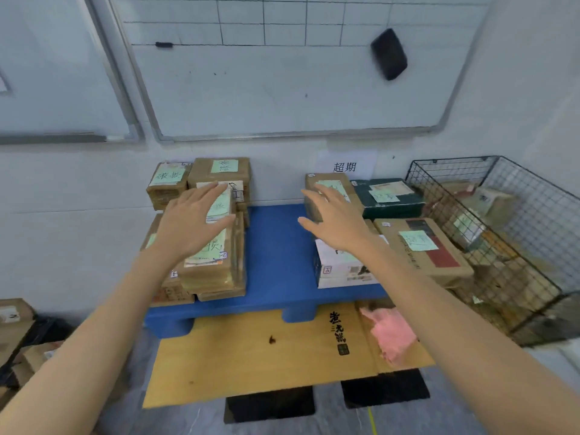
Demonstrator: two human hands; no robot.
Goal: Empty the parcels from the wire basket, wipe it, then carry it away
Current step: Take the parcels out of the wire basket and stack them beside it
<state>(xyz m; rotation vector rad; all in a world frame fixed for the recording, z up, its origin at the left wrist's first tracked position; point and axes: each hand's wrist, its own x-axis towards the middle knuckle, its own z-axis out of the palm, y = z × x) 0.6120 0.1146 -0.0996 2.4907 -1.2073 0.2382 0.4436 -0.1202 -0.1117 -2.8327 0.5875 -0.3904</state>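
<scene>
A black wire basket (533, 196) stands at the right against the wall, with several brown parcels (492, 200) inside it. My left hand (191, 224) is spread open over a stack of taped brown parcels (216, 274) on the left of a blue platform (276, 255). My right hand (332, 221) hovers open with straight fingers above the parcels at the platform's right: a brown box (348, 186), a white box (339, 271), a dark green box (392, 196) and a brown-and-red box (426, 246). Neither hand holds anything. A pink cloth (392, 337) lies on a wooden board (260, 356) in front.
A whiteboard (282, 89) with a black eraser (389, 54) hangs on the wall behind. A paper sign (345, 166) is stuck above the right parcels. More cardboard boxes (18, 328) sit on the floor at the far left. Two dark blocks (270, 403) support the board.
</scene>
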